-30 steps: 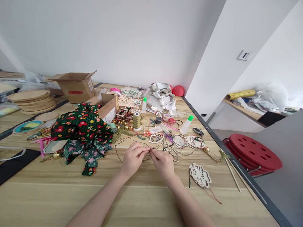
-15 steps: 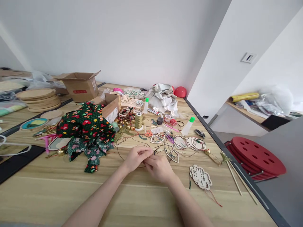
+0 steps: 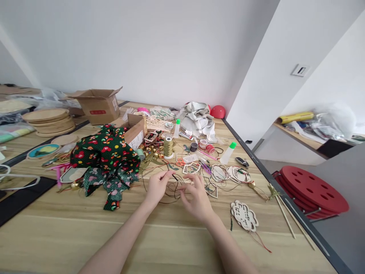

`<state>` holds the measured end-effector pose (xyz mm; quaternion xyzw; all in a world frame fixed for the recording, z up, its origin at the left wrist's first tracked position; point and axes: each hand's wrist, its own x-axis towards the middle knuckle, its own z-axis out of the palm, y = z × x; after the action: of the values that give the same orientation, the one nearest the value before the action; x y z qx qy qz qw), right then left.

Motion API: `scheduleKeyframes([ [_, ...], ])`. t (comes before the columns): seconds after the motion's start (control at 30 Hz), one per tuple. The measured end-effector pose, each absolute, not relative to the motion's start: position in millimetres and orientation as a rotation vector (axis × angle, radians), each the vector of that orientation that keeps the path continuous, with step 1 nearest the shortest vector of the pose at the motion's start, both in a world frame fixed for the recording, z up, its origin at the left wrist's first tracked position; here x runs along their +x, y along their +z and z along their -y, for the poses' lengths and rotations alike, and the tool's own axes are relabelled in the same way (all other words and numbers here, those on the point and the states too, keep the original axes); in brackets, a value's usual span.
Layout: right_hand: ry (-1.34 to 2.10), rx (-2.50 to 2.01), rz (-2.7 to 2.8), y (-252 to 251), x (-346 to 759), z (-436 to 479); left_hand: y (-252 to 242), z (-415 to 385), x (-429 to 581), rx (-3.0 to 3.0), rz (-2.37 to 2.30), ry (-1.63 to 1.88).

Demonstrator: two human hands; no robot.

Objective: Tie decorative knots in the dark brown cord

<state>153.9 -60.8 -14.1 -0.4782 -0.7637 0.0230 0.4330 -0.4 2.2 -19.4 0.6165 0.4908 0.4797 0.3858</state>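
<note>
My left hand (image 3: 157,186) pinches a thin dark cord (image 3: 172,187) that loops over the wooden table (image 3: 85,236). Beside it, my right hand (image 3: 196,197) also pinches the cord with thumb and forefinger, its other fingers spread. The two hands are a short way apart near the middle of the table. Wooden cut-out ornaments (image 3: 219,172) lie just beyond them.
A green floral cloth (image 3: 107,158) lies to the left, with cardboard boxes (image 3: 98,105) and stacked wooden discs (image 3: 48,121) behind. A gold thread spool (image 3: 168,147), glue bottles (image 3: 228,153), a cloud-shaped ornament (image 3: 244,215) and sticks (image 3: 285,217) lie about. Red stools (image 3: 310,188) stand off the right edge.
My hands were pressed together on the cord; now they have drawn apart, the left moving up and left, the right's fingers spreading.
</note>
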Motion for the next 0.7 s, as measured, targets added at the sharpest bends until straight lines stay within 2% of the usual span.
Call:
scheduleKeyframes([
  [0.27,-0.252,-1.332,1.453,-15.7,187.7,44.1,-18.3,-14.5,-17.5,1.525,-1.421,1.413],
  [0.4,-0.303,-1.418,1.213,-10.4,213.8,40.5,-15.8,-19.7,-27.7,1.425,-1.475,1.519],
  [0.57,-0.097,-1.550,0.657,-11.5,252.9,38.2,-14.0,-24.8,-39.1,1.279,-1.511,1.677],
  [0.7,0.217,-1.289,0.263,-22.4,282.7,36.8,-14.9,-27.3,-41.6,1.146,-1.527,1.785],
])
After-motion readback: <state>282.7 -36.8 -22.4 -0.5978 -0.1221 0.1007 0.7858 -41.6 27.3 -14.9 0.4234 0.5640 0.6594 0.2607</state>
